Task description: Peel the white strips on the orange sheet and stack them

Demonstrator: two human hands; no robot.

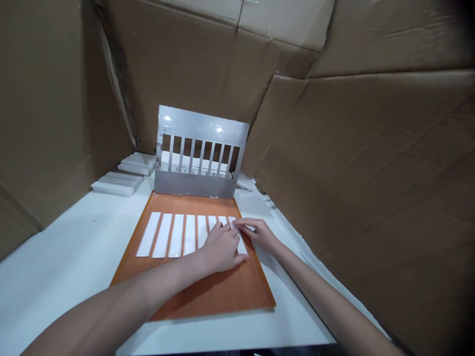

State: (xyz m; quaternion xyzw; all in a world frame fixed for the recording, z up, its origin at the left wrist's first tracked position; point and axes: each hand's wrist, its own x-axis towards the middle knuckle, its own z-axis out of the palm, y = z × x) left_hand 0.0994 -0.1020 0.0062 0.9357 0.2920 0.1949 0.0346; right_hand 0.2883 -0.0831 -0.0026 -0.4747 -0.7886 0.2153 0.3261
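Note:
An orange board (208,296) lies on the white table, with a row of several white strips (162,236) set side by side across it. My left hand (223,244) rests over the right part of the row, fingers bent and thumb apart, touching the rightmost strips. My right hand (259,231) comes in from the right, its thumb and fingertips together at the upper end of the last strip. Behind the board stands a grey metal frame (195,184) with several upright slots, hinged or resting at the board's far edge.
Stacks of white strips (113,184) sit at the back left of the white table (67,247), with more white pieces (245,183) behind the frame at the right. Cardboard walls (352,148) enclose the table at the back and sides.

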